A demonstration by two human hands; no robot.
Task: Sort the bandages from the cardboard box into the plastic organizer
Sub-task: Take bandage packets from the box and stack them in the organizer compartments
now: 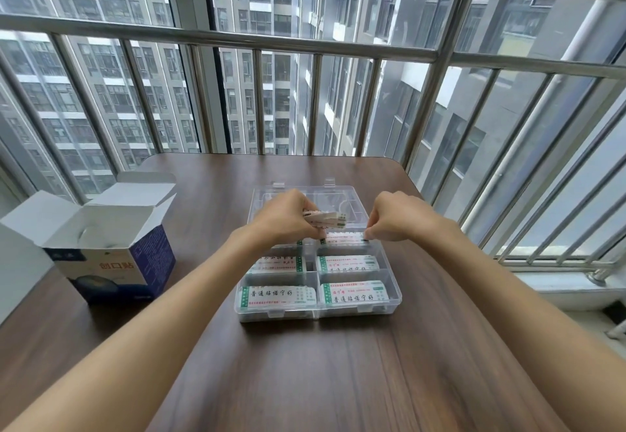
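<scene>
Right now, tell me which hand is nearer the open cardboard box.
Left. The left hand, gripping a stack of bandages, is over the organizer's left side, closer to the cardboard box. The right hand pinches a bandage on the organizer's right side, farther away.

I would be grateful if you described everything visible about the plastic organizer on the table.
The plastic organizer is a clear, shallow, rectangular box, open, lying flat on the wooden table, with latch tabs at its far edge. Dividers form two columns of compartments; the near ones hold stacked bandages. The right hand pinches bandages in a right-column compartment; the left hand holds a bundle above it.
</scene>
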